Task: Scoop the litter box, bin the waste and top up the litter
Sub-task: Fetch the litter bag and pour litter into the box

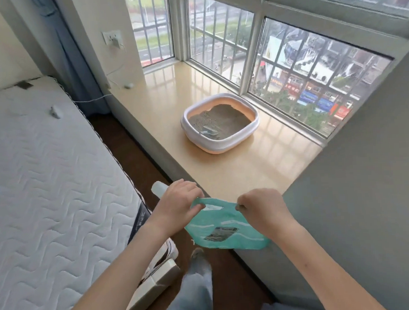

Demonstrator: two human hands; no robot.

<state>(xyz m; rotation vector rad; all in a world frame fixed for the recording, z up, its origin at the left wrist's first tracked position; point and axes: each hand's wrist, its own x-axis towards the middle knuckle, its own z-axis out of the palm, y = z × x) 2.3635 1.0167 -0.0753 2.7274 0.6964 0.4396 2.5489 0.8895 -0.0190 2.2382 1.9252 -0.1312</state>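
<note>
Below the white-rimmed peach plastic litter box (219,123), which sits on the pale wooden window ledge (265,166) with a scoop lying in its grey litter, the left hand (177,200) pinches one top corner of a teal plastic litter bag (223,226). The right hand (262,208) pinches the other corner. I'd pull the mouth apart evenly, bag kept upright, before tipping it over the box.

Nothing legible: the label on the green bag (225,226) and street signs (313,98) are blurred
</note>
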